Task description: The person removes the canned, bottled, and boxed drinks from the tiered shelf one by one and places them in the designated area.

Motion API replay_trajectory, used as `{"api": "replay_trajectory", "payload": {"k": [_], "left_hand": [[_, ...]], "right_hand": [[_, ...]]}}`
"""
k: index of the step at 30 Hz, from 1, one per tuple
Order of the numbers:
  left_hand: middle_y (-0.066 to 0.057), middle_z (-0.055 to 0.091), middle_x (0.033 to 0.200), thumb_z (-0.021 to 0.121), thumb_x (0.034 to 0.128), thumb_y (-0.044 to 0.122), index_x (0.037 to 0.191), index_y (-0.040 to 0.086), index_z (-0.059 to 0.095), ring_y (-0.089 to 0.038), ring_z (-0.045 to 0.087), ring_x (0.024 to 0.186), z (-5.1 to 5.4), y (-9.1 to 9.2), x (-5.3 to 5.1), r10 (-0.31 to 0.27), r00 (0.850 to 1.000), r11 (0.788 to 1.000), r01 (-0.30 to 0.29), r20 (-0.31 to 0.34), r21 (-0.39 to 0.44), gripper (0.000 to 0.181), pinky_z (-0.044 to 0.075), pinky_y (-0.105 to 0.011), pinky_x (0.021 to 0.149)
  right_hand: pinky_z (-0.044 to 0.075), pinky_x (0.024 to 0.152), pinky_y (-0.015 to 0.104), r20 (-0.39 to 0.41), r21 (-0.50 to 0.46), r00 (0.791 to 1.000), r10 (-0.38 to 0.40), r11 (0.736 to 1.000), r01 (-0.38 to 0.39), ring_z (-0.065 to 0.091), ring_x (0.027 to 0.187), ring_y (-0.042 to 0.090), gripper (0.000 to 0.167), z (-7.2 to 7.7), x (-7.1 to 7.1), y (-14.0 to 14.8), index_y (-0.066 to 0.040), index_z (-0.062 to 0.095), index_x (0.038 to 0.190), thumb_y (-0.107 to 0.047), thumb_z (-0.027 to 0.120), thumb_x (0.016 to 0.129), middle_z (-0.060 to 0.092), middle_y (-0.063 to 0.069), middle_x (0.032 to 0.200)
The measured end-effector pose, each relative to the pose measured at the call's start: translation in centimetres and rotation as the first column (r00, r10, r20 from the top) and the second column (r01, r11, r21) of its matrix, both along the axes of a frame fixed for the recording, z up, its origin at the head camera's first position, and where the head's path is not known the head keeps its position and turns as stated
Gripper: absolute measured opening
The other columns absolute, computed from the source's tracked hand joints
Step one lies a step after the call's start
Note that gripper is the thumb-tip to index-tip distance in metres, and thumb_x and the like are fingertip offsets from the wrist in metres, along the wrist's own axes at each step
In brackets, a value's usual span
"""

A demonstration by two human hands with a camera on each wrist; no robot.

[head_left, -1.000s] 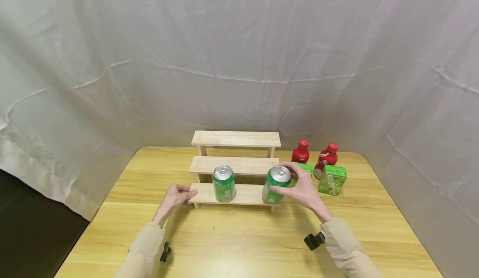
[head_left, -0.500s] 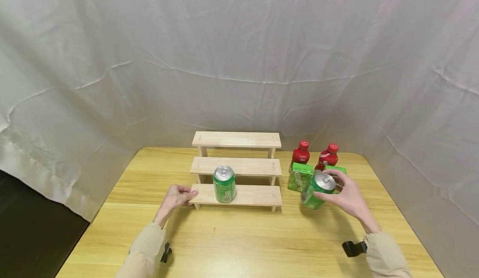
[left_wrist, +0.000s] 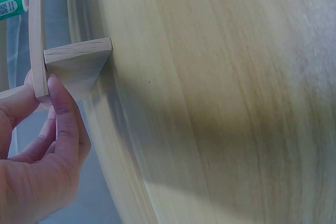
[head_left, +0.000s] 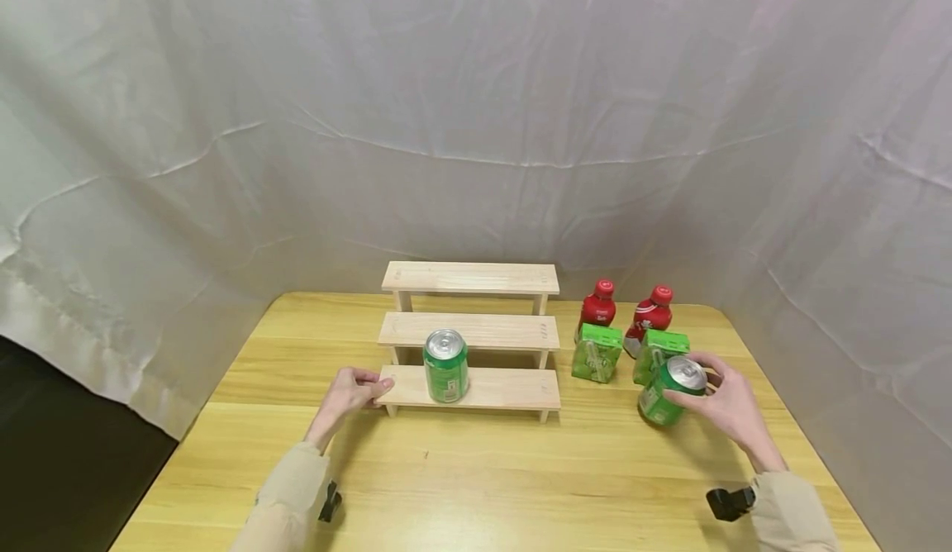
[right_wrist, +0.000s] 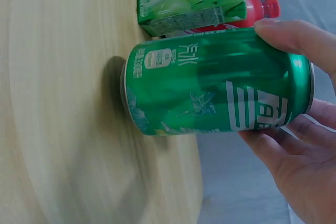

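Observation:
My right hand [head_left: 732, 406] grips a green soda can [head_left: 665, 395] by its upper part, thumb on one side and fingers on the other. In the right wrist view the can [right_wrist: 210, 85] looks at or just above the table; I cannot tell which. On the left, my left hand [head_left: 349, 391] pinches the left end of the lowest step of a three-tier wooden shelf [head_left: 506, 387]. Thumb and fingers of that hand [left_wrist: 52, 140] lie on either face of the board in the left wrist view. A second green can [head_left: 446, 370] stands upright on the lowest step.
Two green juice boxes, one at the left [head_left: 597, 354] and one at the right [head_left: 658, 345], stand right of the shelf. Behind them are two red bottles, left [head_left: 597, 308] and right [head_left: 650, 316]. Grey cloth [head_left: 476, 122] hangs around the wooden table [head_left: 476, 486].
My right hand has carried the can off the lowest step, rightward and down to the front of the right juice box. The left hand has kept its hold on the shelf.

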State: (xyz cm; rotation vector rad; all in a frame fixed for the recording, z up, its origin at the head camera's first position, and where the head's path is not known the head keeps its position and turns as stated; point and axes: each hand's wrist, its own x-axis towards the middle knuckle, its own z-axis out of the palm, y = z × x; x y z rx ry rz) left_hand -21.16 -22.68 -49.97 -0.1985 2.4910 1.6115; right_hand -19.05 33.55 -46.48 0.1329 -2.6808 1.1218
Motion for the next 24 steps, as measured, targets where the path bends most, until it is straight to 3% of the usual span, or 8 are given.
{"api": "replay_trajectory", "payload": {"k": [18, 20, 22, 24], "left_hand": [[-0.019, 0.073, 0.092, 0.073, 0.0930, 0.017, 0.114, -0.017, 0.062, -0.011, 0.065, 0.068, -0.21, 0.03, -0.10, 0.006, 1.000, 1.000, -0.006, 0.004, 0.007, 0.042, 0.064, -0.034, 0.075], [-0.019, 0.073, 0.092, 0.073, 0.0930, 0.017, 0.114, -0.017, 0.062, -0.011, 0.065, 0.068, -0.18, 0.04, -0.11, 0.005, 1.000, 1.000, -0.005, 0.002, 0.010, 0.042, 0.064, -0.034, 0.075], [-0.019, 0.073, 0.092, 0.073, 0.0930, 0.017, 0.114, -0.017, 0.062, -0.011, 0.065, 0.068, -0.16, 0.04, -0.10, 0.004, 1.000, 1.000, -0.004, 0.001, 0.013, 0.041, 0.064, -0.033, 0.074], [-0.020, 0.073, 0.092, 0.072, 0.0931, 0.017, 0.114, -0.017, 0.062, -0.011, 0.065, 0.068, -0.16, 0.02, -0.08, 0.006, 1.000, 1.000, -0.006, 0.001, 0.014, 0.041, 0.064, -0.033, 0.075]], "right_hand": [[0.045, 0.074, 0.003, 0.048, 0.006, 0.999, 0.013, 1.000, -0.013, 0.041, 0.093, -0.023, 0.070, -0.93, -0.52, 0.13, 0.005, 0.052, 0.134, -0.017, 0.087, 0.078, 0.057, 0.032, 0.131], [0.045, 0.074, 0.003, 0.056, 0.008, 0.998, 0.017, 1.000, -0.017, 0.050, 0.096, -0.013, 0.070, -0.94, -0.52, 0.08, 0.005, 0.051, 0.135, -0.016, 0.087, 0.079, 0.056, 0.032, 0.131], [0.045, 0.075, 0.003, 0.063, 0.006, 0.998, 0.024, 1.000, -0.024, 0.061, 0.102, 0.005, 0.071, -0.93, -0.51, 0.02, 0.006, 0.049, 0.137, -0.015, 0.086, 0.080, 0.056, 0.034, 0.130], [0.042, 0.077, 0.002, 0.063, 0.008, 0.997, 0.034, 0.999, -0.034, 0.062, 0.109, 0.024, 0.073, -0.92, -0.51, -0.06, 0.006, 0.047, 0.139, -0.015, 0.085, 0.081, 0.056, 0.034, 0.130]]}}
